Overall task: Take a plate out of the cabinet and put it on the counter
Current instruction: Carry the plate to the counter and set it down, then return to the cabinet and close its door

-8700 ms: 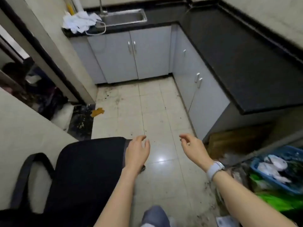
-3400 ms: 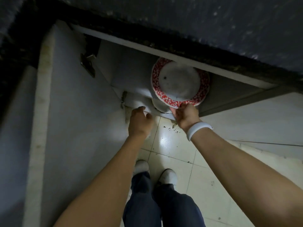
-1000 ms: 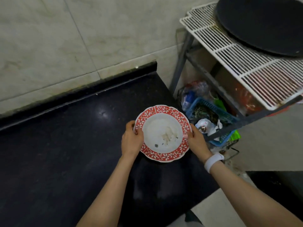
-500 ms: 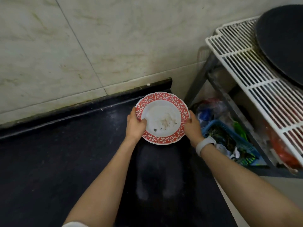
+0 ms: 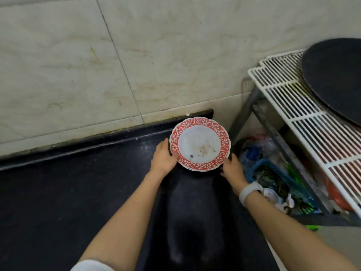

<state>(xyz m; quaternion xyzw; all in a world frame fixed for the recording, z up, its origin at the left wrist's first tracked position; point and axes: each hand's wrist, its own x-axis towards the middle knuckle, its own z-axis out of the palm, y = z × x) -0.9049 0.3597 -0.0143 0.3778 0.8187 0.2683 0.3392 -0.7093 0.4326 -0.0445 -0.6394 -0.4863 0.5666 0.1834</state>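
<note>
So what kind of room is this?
Most likely a small home kitchen: a black counter against a tiled wall, a red-rimmed plate with food specks, and a wire rack holding a dark pan.

White plate (image 5: 200, 145) with red floral rim; black counter (image 5: 58, 192).

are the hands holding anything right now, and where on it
The left hand grips the red-rimmed plate at its left rim. The right hand sits by the lower right rim with fingers spread; contact there cannot be told.
</note>
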